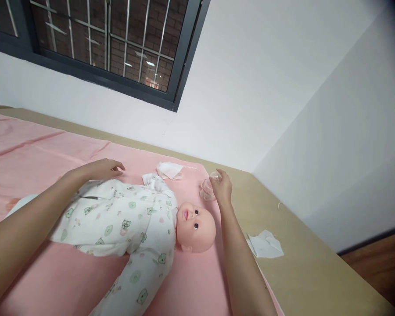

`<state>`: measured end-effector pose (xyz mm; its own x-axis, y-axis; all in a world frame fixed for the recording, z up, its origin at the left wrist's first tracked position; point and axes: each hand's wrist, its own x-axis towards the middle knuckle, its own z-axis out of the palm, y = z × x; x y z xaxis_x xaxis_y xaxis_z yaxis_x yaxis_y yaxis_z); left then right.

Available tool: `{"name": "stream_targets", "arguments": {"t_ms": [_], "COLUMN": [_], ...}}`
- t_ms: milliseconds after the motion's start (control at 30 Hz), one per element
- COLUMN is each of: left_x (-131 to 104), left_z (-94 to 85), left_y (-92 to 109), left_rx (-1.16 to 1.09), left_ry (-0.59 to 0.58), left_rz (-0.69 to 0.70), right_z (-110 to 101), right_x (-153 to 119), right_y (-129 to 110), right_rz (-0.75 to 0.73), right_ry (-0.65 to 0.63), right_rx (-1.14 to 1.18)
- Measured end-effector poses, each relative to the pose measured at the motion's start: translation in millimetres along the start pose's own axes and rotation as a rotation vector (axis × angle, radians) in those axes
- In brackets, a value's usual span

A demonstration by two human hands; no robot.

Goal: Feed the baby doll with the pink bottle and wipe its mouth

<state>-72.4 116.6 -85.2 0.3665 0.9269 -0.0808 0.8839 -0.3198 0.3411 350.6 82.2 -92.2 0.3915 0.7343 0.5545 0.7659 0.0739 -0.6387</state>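
Where right hand [224, 188] overlaps, clear container [206, 190] obscured

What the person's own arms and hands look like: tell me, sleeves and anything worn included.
The left hand and right hand are ungloved, with slender fingers; no ring shows. The left forearm and right forearm are uncovered as far as the picture reaches, with no sleeve, watch or bracelet in sight.
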Motion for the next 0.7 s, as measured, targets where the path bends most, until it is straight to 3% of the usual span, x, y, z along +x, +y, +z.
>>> {"name": "stream_targets", "arguments": {"t_ms": [133,400,700], "left_x": [8.6,18.5,22.2], "left_z": [5.9,16.9,20.1], "left_y": [-13.2,-32.9,-34.1], "left_rx": [0.07,0.07,0.108], "left_ry": [-0.083,-0.118,-0.114], "left_rz": [-0.056,-0.059,-0.071], "right_z": [7.0,16.3,19.1], "right_x": [0.9,-5.6,-7.3], "right_y": [12.3,26.2,64.8], "right_rz": [0.004,-0.049,0.052], "right_ry": [0.048,0.087,0.311], "right_rx": [0.017,0.034,0.235]}}
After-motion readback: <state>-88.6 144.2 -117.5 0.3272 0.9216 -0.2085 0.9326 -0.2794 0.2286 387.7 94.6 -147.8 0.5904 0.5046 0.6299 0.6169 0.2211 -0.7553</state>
